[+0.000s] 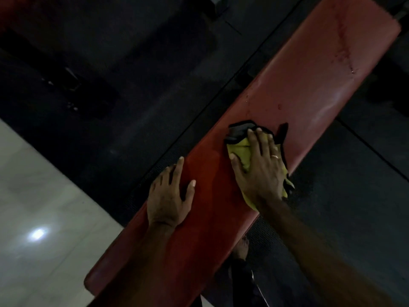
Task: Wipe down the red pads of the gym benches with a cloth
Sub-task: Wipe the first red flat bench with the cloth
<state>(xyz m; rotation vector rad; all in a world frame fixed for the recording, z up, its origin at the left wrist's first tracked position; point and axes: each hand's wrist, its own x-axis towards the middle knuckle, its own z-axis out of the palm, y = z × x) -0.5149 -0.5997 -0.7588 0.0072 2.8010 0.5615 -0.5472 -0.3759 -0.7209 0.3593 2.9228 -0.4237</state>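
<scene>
A long red bench pad [298,89] runs diagonally from the lower left to the upper right. A yellow cloth with dark edging [240,147] lies on the pad near its middle. My right hand [257,169] presses flat on the cloth with fingers spread, a ring on one finger. My left hand [169,196] rests on the pad's left edge with fingers straight, a little below and left of the cloth. The pad looks darker and damp around my hands.
Dark rubber floor mats [343,196] lie on both sides of the bench. Pale glossy floor tile [44,207] fills the lower left. Another red pad [8,12] shows at the top left corner. My bare foot [242,249] stands beneath the bench's right side.
</scene>
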